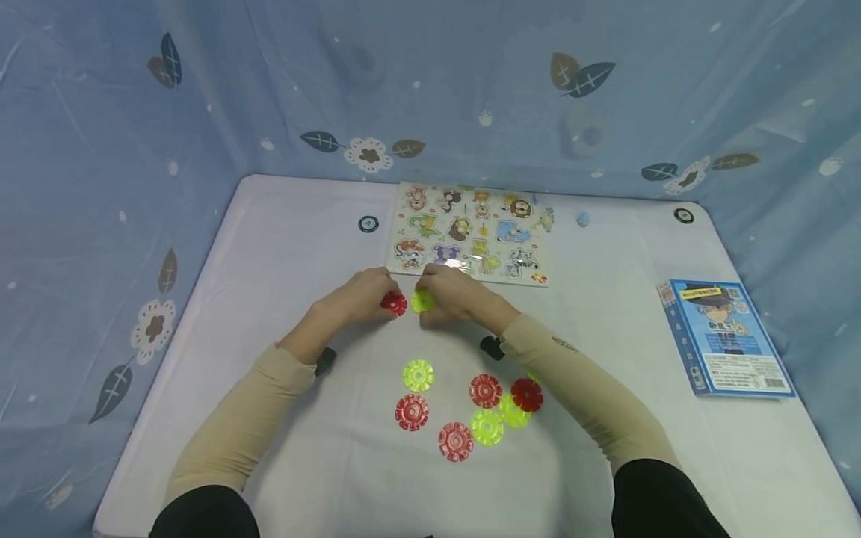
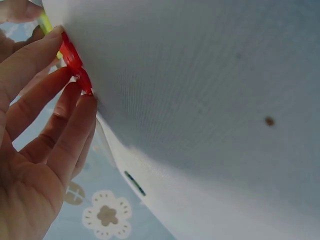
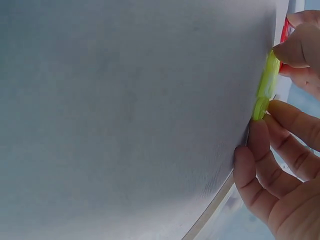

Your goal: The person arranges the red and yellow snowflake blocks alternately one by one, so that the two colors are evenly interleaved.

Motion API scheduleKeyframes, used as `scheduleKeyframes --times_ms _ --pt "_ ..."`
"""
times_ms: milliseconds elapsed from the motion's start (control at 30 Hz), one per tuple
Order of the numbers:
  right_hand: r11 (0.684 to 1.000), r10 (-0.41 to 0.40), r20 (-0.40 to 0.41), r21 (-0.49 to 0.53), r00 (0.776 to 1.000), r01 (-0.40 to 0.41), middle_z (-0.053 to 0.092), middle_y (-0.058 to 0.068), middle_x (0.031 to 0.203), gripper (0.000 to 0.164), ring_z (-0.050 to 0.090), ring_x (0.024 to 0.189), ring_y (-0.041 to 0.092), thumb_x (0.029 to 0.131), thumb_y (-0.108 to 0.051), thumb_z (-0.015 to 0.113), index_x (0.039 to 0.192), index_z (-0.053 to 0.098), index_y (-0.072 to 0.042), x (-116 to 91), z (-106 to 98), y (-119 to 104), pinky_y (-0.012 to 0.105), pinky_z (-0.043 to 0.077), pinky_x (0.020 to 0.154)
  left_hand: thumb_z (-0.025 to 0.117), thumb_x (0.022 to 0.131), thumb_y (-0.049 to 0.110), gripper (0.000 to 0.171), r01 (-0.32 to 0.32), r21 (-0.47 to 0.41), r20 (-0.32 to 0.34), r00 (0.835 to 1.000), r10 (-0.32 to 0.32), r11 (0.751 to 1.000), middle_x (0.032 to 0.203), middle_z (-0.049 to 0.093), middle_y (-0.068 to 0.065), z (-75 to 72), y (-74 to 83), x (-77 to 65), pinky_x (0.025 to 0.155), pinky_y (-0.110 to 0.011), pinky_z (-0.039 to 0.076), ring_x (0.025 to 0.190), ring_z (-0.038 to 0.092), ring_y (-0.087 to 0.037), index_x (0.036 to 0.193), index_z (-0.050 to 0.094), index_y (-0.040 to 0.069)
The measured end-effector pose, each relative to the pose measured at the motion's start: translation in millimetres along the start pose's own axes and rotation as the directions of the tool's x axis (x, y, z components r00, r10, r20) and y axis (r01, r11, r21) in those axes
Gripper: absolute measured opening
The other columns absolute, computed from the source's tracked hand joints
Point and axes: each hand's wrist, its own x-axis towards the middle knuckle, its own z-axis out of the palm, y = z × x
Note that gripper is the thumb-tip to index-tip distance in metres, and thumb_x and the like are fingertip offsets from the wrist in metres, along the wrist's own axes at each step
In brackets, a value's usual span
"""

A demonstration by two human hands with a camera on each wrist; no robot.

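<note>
Just in front of the animal picture board (image 1: pixel 538 258), my left hand (image 1: pixel 359 296) pinches a red flower-shaped plastic disc (image 1: pixel 395 303) between thumb and fingers. Close beside it, my right hand (image 1: pixel 457 293) pinches a yellow-green disc (image 1: pixel 422 302) of the same kind. In the left wrist view the red disc (image 2: pixel 73 57) stands edge-on, low over the white cloth, with fingertips at both ends. The right wrist view shows the yellow-green disc (image 3: pixel 267 80) likewise held by its rim. A narrow gap separates the two discs in the head view.
Nearer the body lie several loose discs, among them a yellow-green one (image 1: pixel 418 376), a red one (image 1: pixel 412 412) and a darker red one (image 1: pixel 527 395) overlapping others. A blue box (image 1: pixel 733 336) lies at the right. Small round markers (image 1: pixel 368 224) sit toward the back, before a blue curtain (image 1: pixel 444 82).
</note>
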Motion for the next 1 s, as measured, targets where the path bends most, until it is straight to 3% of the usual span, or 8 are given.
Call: scheduleKeyframes --times_ms 600,767,1000 --pt "0.999 -0.034 0.012 -0.003 0.999 0.034 0.060 0.006 0.122 0.051 0.061 0.104 0.019 0.081 -0.039 0.072 0.124 0.065 -0.012 -1 -3 4 0.033 0.052 0.092 0.077 0.081 0.019 0.035 0.004 0.005 0.006 1.000 -0.004 1.000 0.103 0.062 -0.009 -1.6 2.6 -0.1 0.080 -0.031 0.050 0.090 0.057 -0.019 0.112 0.070 0.004" --pt "0.998 -0.033 -0.027 -0.051 0.999 0.032 0.061 0.007 0.123 0.051 0.062 0.106 0.022 0.083 -0.039 0.071 0.126 0.064 -0.014 -14 -13 8 0.037 0.053 0.090 0.077 0.081 0.017 0.034 -0.015 0.017 -0.002 1.000 0.015 1.000 0.103 0.062 -0.011 -1.6 4.1 1.2 0.082 -0.032 0.050 0.091 0.057 -0.021 0.110 0.070 0.003" --pt "0.996 -0.059 -0.046 -0.070 0.997 0.056 0.066 0.006 0.119 0.042 0.064 0.106 0.023 0.085 -0.037 0.070 0.121 0.067 -0.015 -46 -20 18 0.039 0.052 0.092 0.077 0.080 0.018 0.036 0.011 0.026 0.016 1.000 -0.011 1.000 0.103 0.061 -0.010 -0.6 2.7 2.5 0.082 -0.032 0.049 0.091 0.056 -0.020 0.111 0.069 0.003"
